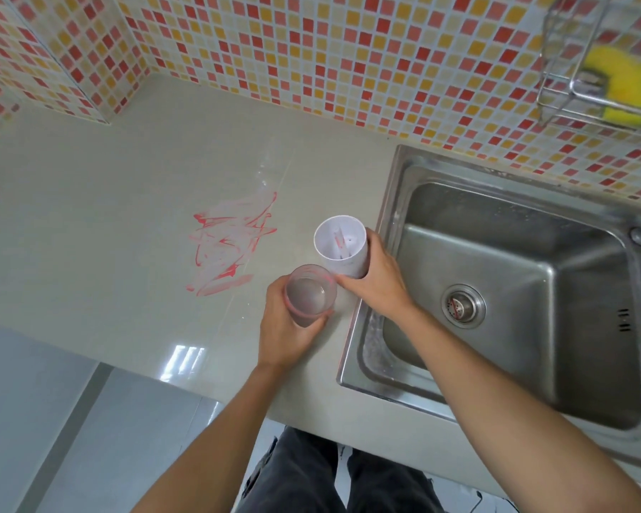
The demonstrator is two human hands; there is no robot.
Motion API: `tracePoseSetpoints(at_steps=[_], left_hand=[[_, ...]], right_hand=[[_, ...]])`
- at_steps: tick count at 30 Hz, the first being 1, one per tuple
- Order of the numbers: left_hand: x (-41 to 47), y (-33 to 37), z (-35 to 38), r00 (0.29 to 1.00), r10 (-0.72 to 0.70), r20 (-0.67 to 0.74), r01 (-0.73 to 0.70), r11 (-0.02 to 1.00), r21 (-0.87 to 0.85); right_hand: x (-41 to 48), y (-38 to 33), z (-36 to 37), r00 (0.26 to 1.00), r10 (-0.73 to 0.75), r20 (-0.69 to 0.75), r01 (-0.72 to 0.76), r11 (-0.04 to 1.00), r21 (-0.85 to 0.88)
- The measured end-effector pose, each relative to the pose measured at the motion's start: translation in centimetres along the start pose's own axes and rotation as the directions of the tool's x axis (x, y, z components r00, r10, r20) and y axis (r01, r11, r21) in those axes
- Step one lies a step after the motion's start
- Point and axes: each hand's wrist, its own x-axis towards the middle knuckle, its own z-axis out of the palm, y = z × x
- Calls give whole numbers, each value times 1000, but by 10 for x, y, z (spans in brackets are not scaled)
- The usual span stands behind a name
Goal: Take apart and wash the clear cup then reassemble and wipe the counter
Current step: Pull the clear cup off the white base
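Cup (310,298) of clear plastic, empty and see-through with a faint pink tint at its rim, sits just below the centre of the frame, mouth facing the camera. The left hand (285,329) grips it from the lower left, fingers curled round its wall. Just above and right of it, one white insert (343,253), an open-topped tube with pale strips inside, is held by the right hand (380,286), whose thumb and fingers wrap its side. Both pieces are over the grey counter (108,216), close to the sink's edge. One red scribbled stain (230,246) marks the counter to their left. One steel sink (515,261) fills the right side. One yellow sponge (622,83) lies in a wire rack (559,87) at upper right.
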Motion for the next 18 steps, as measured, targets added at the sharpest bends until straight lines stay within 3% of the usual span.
tracePoseSetpoints(at_steps=[4, 9, 14, 18], left_hand=[[2, 6, -1, 997, 78, -22, -77, 997, 19], [-15, 14, 1, 996, 64, -60, -62, 997, 39], [-34, 45, 27, 984, 172, 57, -171, 985, -14], [-42, 76, 80, 921, 320, 224, -333, 943, 23]], right_hand=[[-1, 6, 3, 997, 62, 51, -62, 998, 11], [-15, 17, -7, 993, 80, 85, -83, 996, 28], [-99, 76, -48, 987, 47, -152, -81, 970, -231], [-170, 141, -85, 975, 142, -172, -205, 877, -435]])
